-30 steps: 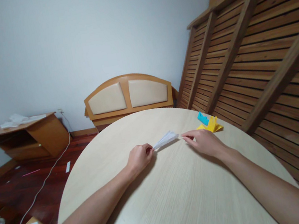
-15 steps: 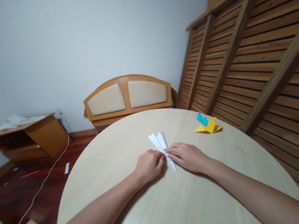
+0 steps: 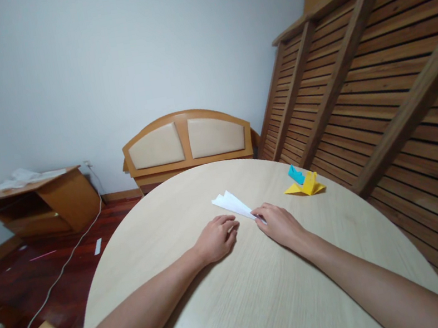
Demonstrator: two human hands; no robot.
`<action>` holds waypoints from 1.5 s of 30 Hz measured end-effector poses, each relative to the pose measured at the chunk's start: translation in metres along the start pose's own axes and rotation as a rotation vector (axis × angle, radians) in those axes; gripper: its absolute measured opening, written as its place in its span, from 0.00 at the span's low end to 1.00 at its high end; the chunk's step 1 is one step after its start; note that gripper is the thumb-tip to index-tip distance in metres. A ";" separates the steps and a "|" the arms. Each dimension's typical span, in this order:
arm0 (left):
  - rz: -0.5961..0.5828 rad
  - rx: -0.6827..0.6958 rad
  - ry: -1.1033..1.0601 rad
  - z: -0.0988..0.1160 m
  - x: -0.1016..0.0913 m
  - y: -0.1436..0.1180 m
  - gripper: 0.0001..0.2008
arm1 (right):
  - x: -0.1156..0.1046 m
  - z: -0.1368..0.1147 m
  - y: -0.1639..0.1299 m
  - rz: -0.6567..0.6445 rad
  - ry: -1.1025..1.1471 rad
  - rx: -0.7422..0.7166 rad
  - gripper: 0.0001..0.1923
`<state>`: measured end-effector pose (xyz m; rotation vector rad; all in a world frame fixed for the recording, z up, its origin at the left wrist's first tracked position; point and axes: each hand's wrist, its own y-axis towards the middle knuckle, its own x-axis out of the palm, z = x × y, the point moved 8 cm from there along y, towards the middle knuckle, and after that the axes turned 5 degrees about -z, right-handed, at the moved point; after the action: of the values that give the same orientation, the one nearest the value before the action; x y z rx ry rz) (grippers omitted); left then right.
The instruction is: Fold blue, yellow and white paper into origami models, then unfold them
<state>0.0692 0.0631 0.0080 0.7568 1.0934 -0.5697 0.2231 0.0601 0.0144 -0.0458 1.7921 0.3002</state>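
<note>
A folded white sheet of paper [image 3: 232,204] lies slantwise on the round table, its wide jagged end at the far left and its narrow end toward me on the right. My right hand [image 3: 278,223] pinches that narrow end between thumb and fingers, covering the tip. Just below the paper, my left hand [image 3: 218,237] rests by the tabletop with nothing in it, fingers bent loosely and thumb apart from them. A small gap separates it from the paper.
A yellow folded paper figure [image 3: 310,184] and a blue folded paper piece [image 3: 296,174] stand together at the table's far right. Behind the round table [image 3: 244,306] is a wooden headboard [image 3: 184,142]. Wooden slats [image 3: 400,86] lean on the right; a low cabinet [image 3: 51,202] stands left.
The left hand has let go of the paper and opened. The paper has turned, its near end swinging right with my right hand, and its two spread flaps now appear as one wedge.
</note>
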 end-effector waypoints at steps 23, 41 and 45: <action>-0.025 0.006 0.001 -0.001 0.001 -0.002 0.17 | -0.027 0.126 0.008 0.098 -0.181 0.457 0.17; -0.112 -0.043 0.053 -0.006 0.008 -0.005 0.26 | 0.026 -0.003 -0.009 -0.294 0.111 -0.189 0.38; -0.118 -0.046 0.058 -0.005 0.007 -0.005 0.26 | 0.023 -0.002 -0.008 -0.288 0.106 -0.186 0.37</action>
<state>0.0655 0.0637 -0.0012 0.6758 1.2069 -0.6237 0.2174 0.0546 -0.0093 -0.4553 1.8294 0.2594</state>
